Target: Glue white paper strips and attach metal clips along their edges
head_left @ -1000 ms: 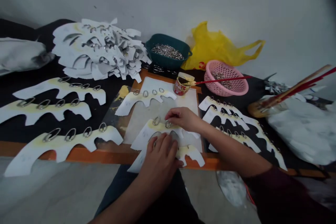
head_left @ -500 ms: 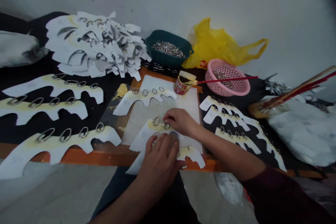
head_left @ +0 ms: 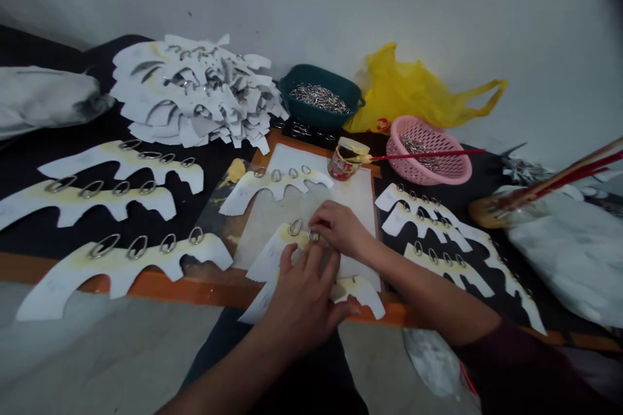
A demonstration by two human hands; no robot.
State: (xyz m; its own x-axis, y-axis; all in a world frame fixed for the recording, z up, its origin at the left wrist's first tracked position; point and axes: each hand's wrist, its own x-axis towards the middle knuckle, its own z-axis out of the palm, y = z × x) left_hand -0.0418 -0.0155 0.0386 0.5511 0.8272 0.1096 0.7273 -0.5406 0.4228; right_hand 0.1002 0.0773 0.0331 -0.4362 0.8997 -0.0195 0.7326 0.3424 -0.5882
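My right hand [head_left: 341,230] pinches a small oval metal ring [head_left: 314,235] at the yellow-smeared top edge of a white paper cut-out [head_left: 270,259]. A second ring [head_left: 294,227] lies just left of my fingertips on that cut-out. My left hand [head_left: 304,301] rests on the cut-out's lower part with its fingers spread, just below the pinched ring. Its palm hides the paper beneath. Another cut-out [head_left: 360,292] pokes out to the right of that hand. Both hands are over a pale backing sheet [head_left: 302,220].
Rows of ringed cut-outs [head_left: 126,201] lie on black cloth on both sides. Behind stand a loose cut-out pile [head_left: 195,94], a green basket of rings [head_left: 320,98], a glue can with a red brush [head_left: 342,161], a pink basket [head_left: 428,152] and a yellow bag [head_left: 413,91].
My left fingers have spread and shifted on the paper. My right fingers have closed in around the ring. The whole scene has drifted slightly right in the view.
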